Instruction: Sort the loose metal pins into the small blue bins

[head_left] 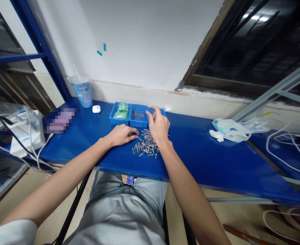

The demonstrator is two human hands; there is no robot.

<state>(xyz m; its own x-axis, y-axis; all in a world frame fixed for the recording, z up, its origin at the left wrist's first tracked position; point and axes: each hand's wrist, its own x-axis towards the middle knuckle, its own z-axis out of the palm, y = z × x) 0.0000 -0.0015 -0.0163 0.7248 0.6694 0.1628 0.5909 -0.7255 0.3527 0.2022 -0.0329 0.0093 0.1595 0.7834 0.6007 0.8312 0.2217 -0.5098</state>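
Observation:
A pile of small metal pins lies on the blue table in front of me. My left hand rests palm down at the pile's left edge, fingers curled, fingertips touching the pins. My right hand is raised over the pile's far side, fingers pinched together above the right blue tray; what they hold is too small to make out. Behind the pile stand a blue tray of green packets and a blue tray of metal pins.
A plastic cup with a straw and a white earbud case stand at the back left. White cables and a white box lie at the left. A tissue pack and more cables sit at the right.

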